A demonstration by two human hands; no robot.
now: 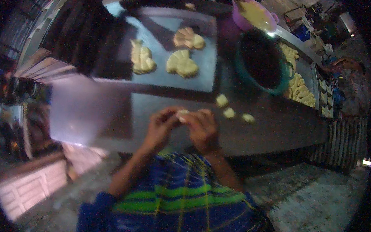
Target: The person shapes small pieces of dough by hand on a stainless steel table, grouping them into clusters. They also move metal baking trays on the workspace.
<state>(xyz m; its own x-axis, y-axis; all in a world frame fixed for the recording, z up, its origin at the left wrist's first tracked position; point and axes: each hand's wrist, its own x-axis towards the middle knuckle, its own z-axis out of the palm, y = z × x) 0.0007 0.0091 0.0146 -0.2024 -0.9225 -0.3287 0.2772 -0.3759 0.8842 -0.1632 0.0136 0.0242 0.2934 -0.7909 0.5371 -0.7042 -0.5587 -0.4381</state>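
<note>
Both my hands meet over the near edge of the metal table (243,136), pinching one small piece of pale dough (182,113) between them. My left hand (162,125) grips it from the left with thumb and fingertips. From the right, my right hand (202,129) closes on the same piece; my fingers partly cover it. Just right of my hands lie three small dough lumps, among them a dough ball (222,100). Beyond, a baking tray (153,81) carries shaped dough pieces, including a rounded, grooved one (182,64).
A dark round tub with a green rim (284,85) stands right of the tray. Behind it is a purple basin (240,21) with yellowish contents. Farther right, another tray holds more shaped dough (301,92). White panelled doors (35,188) are at lower left.
</note>
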